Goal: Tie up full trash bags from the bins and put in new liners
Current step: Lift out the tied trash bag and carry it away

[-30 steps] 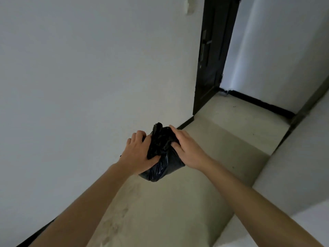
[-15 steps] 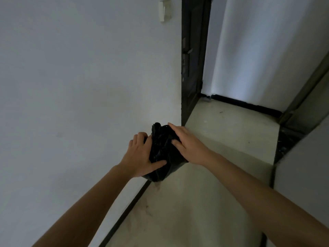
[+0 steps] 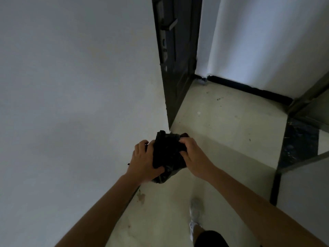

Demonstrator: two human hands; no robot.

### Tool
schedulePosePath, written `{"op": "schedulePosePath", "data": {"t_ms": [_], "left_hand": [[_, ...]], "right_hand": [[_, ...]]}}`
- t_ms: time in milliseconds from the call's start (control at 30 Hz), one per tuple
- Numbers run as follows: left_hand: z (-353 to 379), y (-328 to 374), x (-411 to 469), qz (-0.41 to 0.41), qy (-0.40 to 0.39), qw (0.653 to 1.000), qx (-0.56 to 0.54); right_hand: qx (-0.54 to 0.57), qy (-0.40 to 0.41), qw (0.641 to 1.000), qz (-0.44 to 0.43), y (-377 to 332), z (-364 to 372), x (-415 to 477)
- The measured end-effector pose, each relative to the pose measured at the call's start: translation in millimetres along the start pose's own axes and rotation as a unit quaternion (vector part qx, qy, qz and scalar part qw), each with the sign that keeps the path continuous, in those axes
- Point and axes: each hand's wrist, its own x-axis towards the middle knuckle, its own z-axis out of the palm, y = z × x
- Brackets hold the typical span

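Observation:
A bunched black plastic trash bag [image 3: 167, 154] hangs in the air in front of me, held between both hands. My left hand [image 3: 144, 162] grips its left side, thumb curled under the lower part. My right hand [image 3: 193, 154] grips the right side, fingers curled into the folds at the top. Whether the bag holds anything inside cannot be seen. No bin is in view.
A white wall [image 3: 71, 104] runs close on my left. A dark door [image 3: 176, 56] with a handle stands open ahead. Pale floor [image 3: 222, 125] stretches forward to a black skirting; a dark threshold strip [image 3: 295, 139] lies at right. My shoe [image 3: 195, 213] steps forward below.
The view has tilted down and moved along the corridor toward the door. My right fingers have curled tighter into the bag's top; both hands keep their hold.

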Motion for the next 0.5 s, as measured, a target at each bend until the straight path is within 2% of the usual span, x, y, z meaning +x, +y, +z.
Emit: {"op": "schedulePosePath", "data": {"t_ms": [100, 233, 367, 500], "left_hand": [[31.4, 4.3, 65.7, -0.034, -0.052, 0.998, 0.006], [81.4, -9.5, 123.2, -0.077, -0.081, 0.994, 0.004], [158.9, -50.6, 169.2, -0.149, -0.122, 0.978, -0.083], [266.7, -101.4, 205.2, -0.196, -0.168, 0.953, -0.158]], "right_hand": [[0.008, -0.016, 0.999, 0.036, 46.4, -8.4, 53.6], [0.021, -0.018, 0.996, 0.087, 102.7, 8.8, 104.3], [0.019, -0.031, 0.989, 0.143, 172.8, 67.1, 140.7], [0.005, -0.042, 0.98, 0.195, 259.9, 151.6, 172.2]]}}
